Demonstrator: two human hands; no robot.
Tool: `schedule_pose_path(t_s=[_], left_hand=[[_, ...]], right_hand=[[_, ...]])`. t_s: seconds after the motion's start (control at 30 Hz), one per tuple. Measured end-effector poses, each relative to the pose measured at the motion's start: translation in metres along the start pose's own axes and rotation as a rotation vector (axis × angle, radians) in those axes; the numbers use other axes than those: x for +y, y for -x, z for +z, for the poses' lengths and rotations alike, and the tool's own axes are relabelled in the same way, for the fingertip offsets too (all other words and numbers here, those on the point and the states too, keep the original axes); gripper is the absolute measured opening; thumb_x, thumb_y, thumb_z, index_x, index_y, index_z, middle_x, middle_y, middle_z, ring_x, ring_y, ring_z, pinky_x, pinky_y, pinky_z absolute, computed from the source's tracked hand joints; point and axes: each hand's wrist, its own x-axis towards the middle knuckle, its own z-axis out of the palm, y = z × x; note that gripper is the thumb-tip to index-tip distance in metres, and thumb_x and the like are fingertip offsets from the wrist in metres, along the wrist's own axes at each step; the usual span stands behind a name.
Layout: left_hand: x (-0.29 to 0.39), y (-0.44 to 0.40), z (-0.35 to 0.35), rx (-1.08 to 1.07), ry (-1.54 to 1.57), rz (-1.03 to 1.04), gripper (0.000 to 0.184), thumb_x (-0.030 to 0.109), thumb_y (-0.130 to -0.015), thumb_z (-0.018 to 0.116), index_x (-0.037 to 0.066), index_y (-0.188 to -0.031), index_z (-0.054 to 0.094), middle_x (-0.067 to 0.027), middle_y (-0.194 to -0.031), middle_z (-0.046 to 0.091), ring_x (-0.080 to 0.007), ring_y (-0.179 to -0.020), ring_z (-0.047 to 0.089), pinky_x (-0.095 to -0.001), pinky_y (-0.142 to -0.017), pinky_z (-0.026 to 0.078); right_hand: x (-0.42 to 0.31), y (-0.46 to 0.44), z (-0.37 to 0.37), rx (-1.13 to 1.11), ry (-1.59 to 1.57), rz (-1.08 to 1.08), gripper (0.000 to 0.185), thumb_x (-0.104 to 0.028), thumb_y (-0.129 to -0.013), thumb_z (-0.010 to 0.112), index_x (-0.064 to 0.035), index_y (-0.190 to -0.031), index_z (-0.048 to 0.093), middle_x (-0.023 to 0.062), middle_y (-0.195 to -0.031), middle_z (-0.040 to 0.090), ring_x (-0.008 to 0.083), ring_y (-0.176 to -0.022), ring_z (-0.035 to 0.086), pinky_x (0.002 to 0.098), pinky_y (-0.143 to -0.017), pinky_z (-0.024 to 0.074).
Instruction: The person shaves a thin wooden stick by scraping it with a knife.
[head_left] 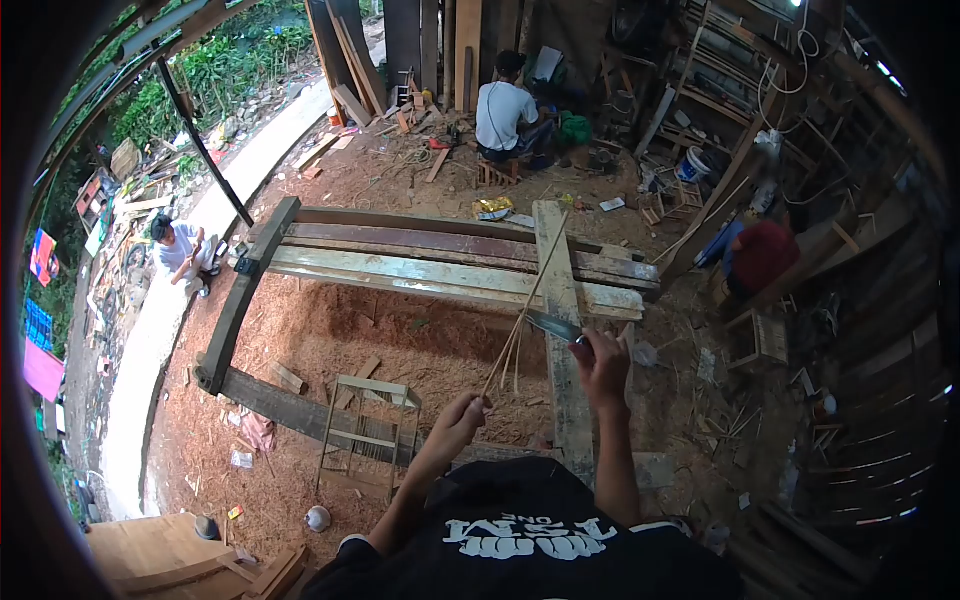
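My left hand [460, 422] is closed around the lower end of several thin wooden strips [508, 352]. One long strip rises from the bundle and crosses the upright plank of the workbench, while shorter ends hang beside it. My right hand [603, 368] grips a knife [552, 325] by its handle. The blade points left and lies against or just by the strips; I cannot tell if it touches them. Below and beyond both hands is a wooden bench frame [563, 270] with long boards [420, 275] laid across it.
A small slatted wooden frame [372, 432] stands left of my left hand. Wood shavings [330, 330] cover the ground. One person [505, 115] sits at the back, another [180, 250] crouches at left, and someone in red [762, 255] is at right. A wooden stool [757, 338] stands nearby.
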Motion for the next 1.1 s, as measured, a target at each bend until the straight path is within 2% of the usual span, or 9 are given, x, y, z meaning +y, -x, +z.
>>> schedule_pose_path(t_s=[0.1, 0.2, 0.3, 0.4, 0.5, 0.67, 0.8, 0.93, 1.1], left_hand=[[0.018, -0.009, -0.001, -0.033, 0.141, -0.106, 0.030, 0.030, -0.107, 0.042, 0.005, -0.115, 0.055, 0.0042, -0.080, 0.048, -0.0029, -0.065, 0.042, -0.0191, -0.054, 0.034], [0.026, -0.023, 0.009, 0.060, 0.133, -0.032, 0.030, 0.030, -0.108, 0.041, 0.005, -0.120, 0.054, 0.0033, -0.075, 0.048, -0.0031, -0.059, 0.042, -0.0203, -0.050, 0.035], [0.028, -0.034, 0.012, 0.034, 0.211, 0.004, 0.028, 0.026, -0.108, 0.043, 0.004, -0.121, 0.054, 0.0041, -0.068, 0.044, -0.0031, -0.053, 0.037, -0.0220, -0.046, 0.031], [0.029, -0.036, 0.015, 0.024, 0.249, -0.005, 0.029, 0.027, -0.107, 0.045, 0.004, -0.122, 0.055, 0.0057, -0.066, 0.041, -0.0027, -0.051, 0.035, -0.0220, -0.045, 0.028], [0.023, -0.035, 0.020, 0.006, 0.290, -0.003, 0.031, 0.029, -0.106, 0.047, 0.004, -0.122, 0.055, 0.0070, -0.065, 0.040, -0.0023, -0.051, 0.033, -0.0218, -0.044, 0.026], [0.009, -0.032, 0.022, 0.100, 0.163, -0.067, 0.028, 0.027, -0.106, 0.047, 0.005, -0.119, 0.059, 0.0077, -0.067, 0.041, -0.0014, -0.053, 0.034, -0.0212, -0.046, 0.027], [0.012, -0.022, 0.035, -0.077, 0.091, -0.018, 0.027, 0.024, -0.107, 0.046, 0.005, -0.117, 0.062, 0.0065, -0.071, 0.048, -0.0023, -0.059, 0.041, -0.0207, -0.050, 0.032], [0.006, -0.008, 0.041, -0.006, -0.046, 0.122, 0.030, 0.021, -0.105, 0.049, 0.000, -0.123, 0.060, 0.0017, -0.079, 0.055, -0.0045, -0.070, 0.046, -0.0224, -0.060, 0.039], [0.016, 0.009, 0.030, -0.022, -0.036, 0.041, 0.029, 0.020, -0.105, 0.050, -0.001, -0.122, 0.060, 0.0023, -0.079, 0.054, -0.0041, -0.069, 0.045, -0.0222, -0.059, 0.038]], right_hand=[[-0.015, 0.007, 0.007, -0.055, -0.056, 0.040, 0.043, -0.049, -0.095, 0.057, -0.0054, -0.094, 0.062, 0.0113, -0.081, 0.063, 0.0343, -0.080, 0.062, 0.0447, -0.077, 0.0438], [-0.022, 0.020, 0.015, -0.096, -0.104, 0.031, 0.048, -0.052, -0.095, 0.054, -0.0054, -0.100, 0.065, 0.0117, -0.086, 0.066, 0.0348, -0.081, 0.063, 0.0452, -0.078, 0.0449], [-0.023, 0.029, 0.015, -0.073, -0.088, 0.008, 0.047, -0.052, -0.096, 0.053, -0.0066, -0.101, 0.066, 0.0114, -0.083, 0.066, 0.0332, -0.075, 0.064, 0.0435, -0.071, 0.0474], [-0.033, 0.040, 0.006, -0.273, -0.236, 0.268, 0.048, -0.054, -0.097, 0.053, -0.0078, -0.099, 0.067, 0.0105, -0.075, 0.065, 0.0307, -0.068, 0.064, 0.0412, -0.061, 0.0481], [-0.033, 0.051, 0.007, -0.240, -0.295, 0.279, 0.049, -0.055, -0.096, 0.054, -0.0086, -0.095, 0.068, 0.0097, -0.068, 0.062, 0.0289, -0.062, 0.063, 0.0392, -0.055, 0.0472], [-0.040, 0.052, 0.001, -0.163, -0.179, 0.069, 0.044, -0.051, -0.091, 0.063, -0.0068, -0.093, 0.068, 0.0089, -0.070, 0.063, 0.0287, -0.066, 0.064, 0.0403, -0.062, 0.0480], [-0.055, 0.048, 0.007, -0.001, -0.158, -0.077, 0.041, -0.045, -0.085, 0.071, -0.0044, -0.091, 0.068, 0.0078, -0.070, 0.063, 0.0286, -0.067, 0.063, 0.0407, -0.066, 0.0476], [-0.061, 0.038, -0.001, -0.027, -0.199, -0.133, 0.039, -0.044, -0.083, 0.072, -0.0048, -0.089, 0.068, 0.0062, -0.067, 0.062, 0.0257, -0.065, 0.063, 0.0380, -0.064, 0.0470], [-0.061, 0.033, -0.006, -0.036, -0.154, -0.236, 0.038, -0.044, -0.080, 0.075, -0.0066, -0.086, 0.069, 0.0051, -0.065, 0.062, 0.0225, -0.061, 0.063, 0.0360, -0.061, 0.0462]])
